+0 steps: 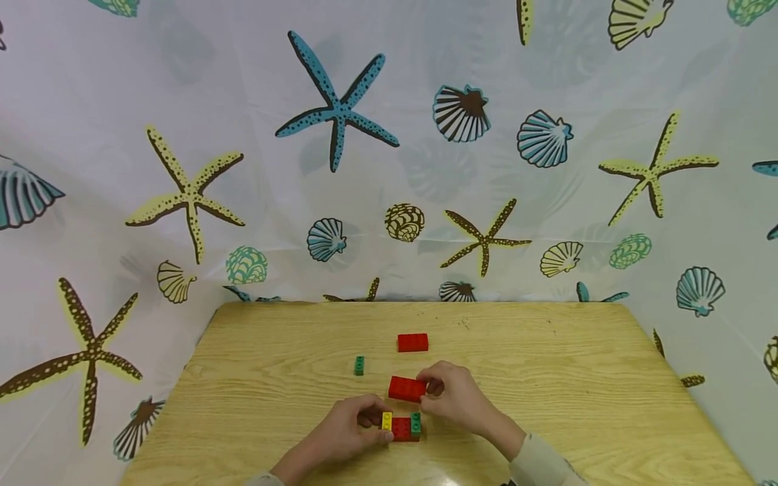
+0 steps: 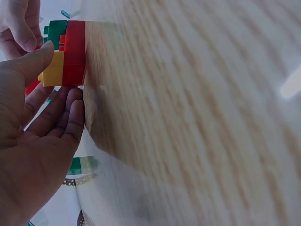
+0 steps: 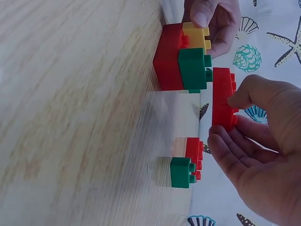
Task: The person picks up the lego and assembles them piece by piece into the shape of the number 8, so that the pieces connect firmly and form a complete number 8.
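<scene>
Slip risk, raised red brick (image 3: 222,89): Could have pivoted or dropped, owing to a pinch at the 3 o'clock end only.
Collision risk, green end brick (image 1: 416,424): Could have been knocked, owing to careless movement overhead.
Separation risk, yellow brick (image 1: 387,421): Could have come off the red base brick (image 1: 403,428), owing to uneven thumb pressure.
Left hand (image 1: 349,428): Gripped the yellow brick from 9 o'clock, with thumb and fingers drawn narrow.
Right hand (image 1: 456,398): Pinched the raised red brick from 3 o'clock.
Raised brick, position: Hung above the table (image 1: 547,378), at 12 o'clock from the base.
Raised brick, appearance: Looked oblong and plain red, with studs upward, slightly askew to the base.
Base, appearance: Showed red studs between yellow at 9 o'clock and green at 3 o'clock.
Loose bricks: Included a small green brick (image 1: 359,365) at 11 o'clock and a far red brick (image 1: 413,343) at 12.
</scene>
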Available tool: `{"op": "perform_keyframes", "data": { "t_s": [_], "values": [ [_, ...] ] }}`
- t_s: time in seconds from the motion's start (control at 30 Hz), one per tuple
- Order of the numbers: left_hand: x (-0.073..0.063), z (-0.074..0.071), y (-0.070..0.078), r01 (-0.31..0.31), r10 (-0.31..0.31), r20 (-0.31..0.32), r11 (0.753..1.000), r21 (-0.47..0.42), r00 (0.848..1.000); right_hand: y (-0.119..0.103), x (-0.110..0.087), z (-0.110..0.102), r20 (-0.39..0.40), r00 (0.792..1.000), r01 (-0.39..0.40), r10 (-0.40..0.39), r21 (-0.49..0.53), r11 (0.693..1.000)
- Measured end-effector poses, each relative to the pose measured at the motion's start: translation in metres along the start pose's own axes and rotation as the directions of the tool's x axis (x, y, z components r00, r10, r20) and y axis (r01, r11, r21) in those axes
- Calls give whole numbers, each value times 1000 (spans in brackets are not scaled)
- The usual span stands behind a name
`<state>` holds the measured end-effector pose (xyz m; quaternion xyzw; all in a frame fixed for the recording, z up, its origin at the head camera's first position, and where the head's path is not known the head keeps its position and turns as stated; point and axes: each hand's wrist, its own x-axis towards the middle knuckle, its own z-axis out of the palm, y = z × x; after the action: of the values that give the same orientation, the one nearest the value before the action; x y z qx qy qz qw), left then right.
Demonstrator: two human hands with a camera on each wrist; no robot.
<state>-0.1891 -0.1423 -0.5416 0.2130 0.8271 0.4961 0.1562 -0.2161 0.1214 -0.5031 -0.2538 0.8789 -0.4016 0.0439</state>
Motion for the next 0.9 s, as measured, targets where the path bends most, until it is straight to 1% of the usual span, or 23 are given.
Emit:
{"op": "perform_keyframes", "data": {
  "t_s": [0.27,0.47,0.67,0.9],
  "values": [
    [0,0,-1,1,-1,-8,1000,12,1000,-3,-2,-2,-2,1000,26,-26,-2,1000],
    [1,0,-1,8,-8,-6,1000,26,1000,-4,-4,-3,18,999,48,-48,-4,999],
    [2,0,-1,31,-31,1,999,42,1000,-6,-7,-3,50,998,43,-44,7,999],
    [3,0,-4,29,-29,5,999,36,1000,-7,-10,-3,75,997,24,-24,0,1000]
  ]
}}
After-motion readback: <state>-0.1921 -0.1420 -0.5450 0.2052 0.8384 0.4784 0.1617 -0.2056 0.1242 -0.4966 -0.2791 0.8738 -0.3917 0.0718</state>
